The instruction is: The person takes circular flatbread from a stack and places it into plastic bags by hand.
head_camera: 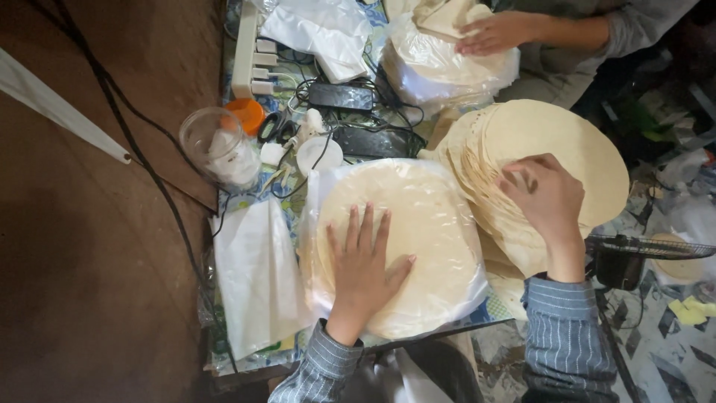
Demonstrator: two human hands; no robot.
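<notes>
My left hand (363, 265) lies flat, fingers spread, on a stack of round pale flatbreads (429, 224) that sits inside a clear plastic bag (317, 186) on the table. My right hand (544, 198) rests on a second, fanned stack of flatbreads (589, 142) to the right, its fingers curled at the edge of the top rounds. Both my sleeves are blue-grey striped.
Another person's hand (496, 31) presses on a bagged flatbread pile (440, 71) at the top. A clear plastic jar (220, 145), an orange lid (246, 113), a power strip (245, 48), black adapters and cables crowd the back. Folded plastic bags (253, 276) lie left.
</notes>
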